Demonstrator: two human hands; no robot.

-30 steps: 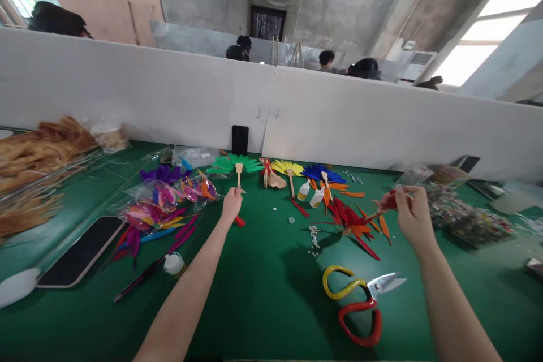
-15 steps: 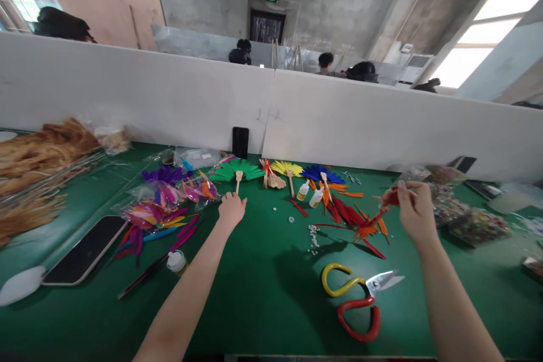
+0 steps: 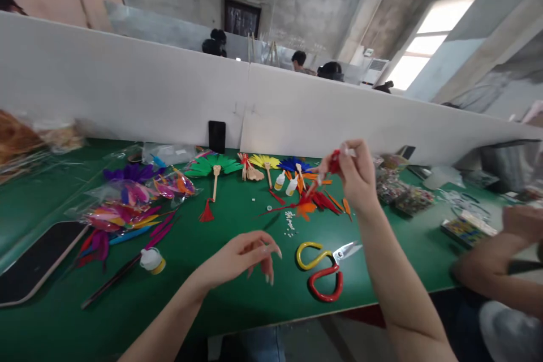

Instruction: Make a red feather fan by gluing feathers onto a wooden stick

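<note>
Our right hand (image 3: pixel 358 174) grips the red end of a blurred red-and-orange feather fan (image 3: pixel 306 209), tilted feathers-down over the smooth green tabletop (image 3: pixel 237 220). Our left hand (image 3: pixel 237 255), fingers loosely spread, hovers near yellow-and-red-handled metal scissors (image 3: pixel 336 262).

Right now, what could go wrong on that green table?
The small, loose white beads might scatter if something brushes them. The yellow-and-red-handled metal scissors lie between the left hand and right arm, blades exposed, so skin could get nicked. The blurry red piece pinched in the right hand might slip.
</note>
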